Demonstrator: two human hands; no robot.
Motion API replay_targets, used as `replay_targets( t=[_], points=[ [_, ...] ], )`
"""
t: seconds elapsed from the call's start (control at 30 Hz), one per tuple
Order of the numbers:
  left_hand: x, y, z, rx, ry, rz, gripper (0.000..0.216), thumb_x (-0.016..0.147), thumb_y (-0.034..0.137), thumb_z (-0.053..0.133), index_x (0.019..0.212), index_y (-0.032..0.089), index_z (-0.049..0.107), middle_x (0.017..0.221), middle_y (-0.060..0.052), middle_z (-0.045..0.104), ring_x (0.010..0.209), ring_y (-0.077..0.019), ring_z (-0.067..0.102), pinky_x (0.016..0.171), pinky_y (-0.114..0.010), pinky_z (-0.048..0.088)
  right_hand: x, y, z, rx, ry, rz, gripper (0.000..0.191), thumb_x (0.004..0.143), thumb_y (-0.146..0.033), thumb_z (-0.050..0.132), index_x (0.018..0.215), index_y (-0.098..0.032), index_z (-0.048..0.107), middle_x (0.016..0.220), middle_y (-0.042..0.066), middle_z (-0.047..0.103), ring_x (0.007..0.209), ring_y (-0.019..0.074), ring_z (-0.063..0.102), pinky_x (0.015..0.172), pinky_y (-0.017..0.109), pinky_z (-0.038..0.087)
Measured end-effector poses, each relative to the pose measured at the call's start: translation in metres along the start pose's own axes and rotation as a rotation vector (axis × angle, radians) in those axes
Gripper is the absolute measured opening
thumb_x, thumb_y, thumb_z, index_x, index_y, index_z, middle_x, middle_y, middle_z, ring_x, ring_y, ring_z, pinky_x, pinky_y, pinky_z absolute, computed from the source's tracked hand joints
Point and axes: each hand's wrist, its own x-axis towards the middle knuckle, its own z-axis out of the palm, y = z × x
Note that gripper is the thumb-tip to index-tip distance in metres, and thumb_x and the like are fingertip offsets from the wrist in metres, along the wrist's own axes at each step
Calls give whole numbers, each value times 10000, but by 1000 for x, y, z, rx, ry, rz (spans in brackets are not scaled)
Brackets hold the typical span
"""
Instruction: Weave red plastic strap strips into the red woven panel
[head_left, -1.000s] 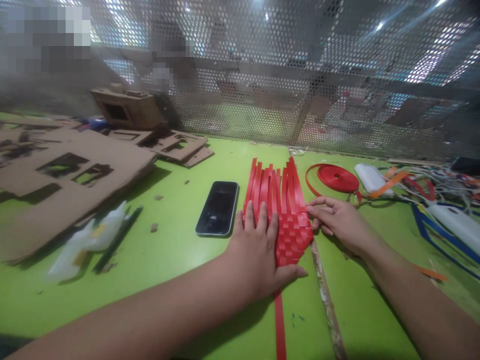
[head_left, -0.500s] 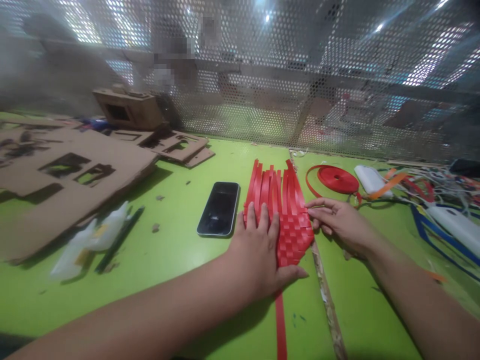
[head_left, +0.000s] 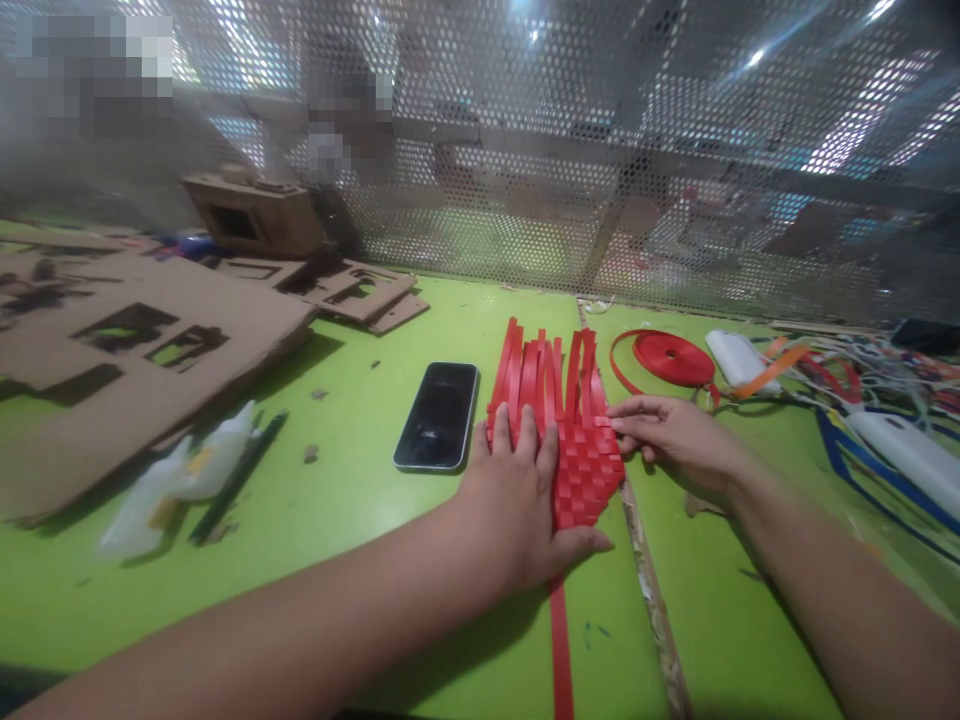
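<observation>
Nearest, a red strip (head_left: 561, 650) runs along the green surface (head_left: 615, 660) toward the person, from beneath the left hand (head_left: 517, 500). That hand lies flat with fingers spread, pressing on the left part of a red woven piece (head_left: 589, 465), whose loose strip ends point away. The right hand (head_left: 613, 418) pinches its right edge between thumb and forefinger, the other fingers curled. A phone (head_left: 437, 418) lies just left of the weave; farther left are white bottles (head_left: 142, 515). Beyond the right hand sits a red roll (head_left: 686, 368); at the back stands a perforated screen (head_left: 510, 150).
</observation>
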Motion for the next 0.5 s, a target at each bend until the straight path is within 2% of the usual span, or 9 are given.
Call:
replay_targets(
  t=[0.23, 0.33, 0.5],
  points=[
    [0, 1, -1, -3, 5, -1, 1183, 789, 958, 133, 1625, 124, 70, 1682, -197, 38, 1525, -488, 2, 1209, -695, 125, 5, -10, -2, -36, -47, 93, 86, 889, -161, 736, 973, -145, 730, 744, 72, 760, 569, 105, 652, 524, 194, 533],
    [0, 1, 0, 10, 0, -4, 1176, 795, 954, 138, 1621, 119, 66, 1678, -202, 35, 1525, -478, -23, 1213, -688, 109, 5, -17, -4, -100, -92, 64, 97, 869, -206, 767, 935, -155, 716, 761, 81, 763, 638, 136, 691, 559, 213, 546],
    [-1, 2, -1, 19, -21, -30, 1142, 817, 937, 170, 1615, 132, 36, 1674, -200, -16, 1505, -482, -96, 1215, -688, 74, 6, -18, -6, -227, -195, -39, 256, 818, -324, 834, 988, -171, 718, 820, 63, 742, 719, 163, 694, 595, 247, 538]
  ],
)
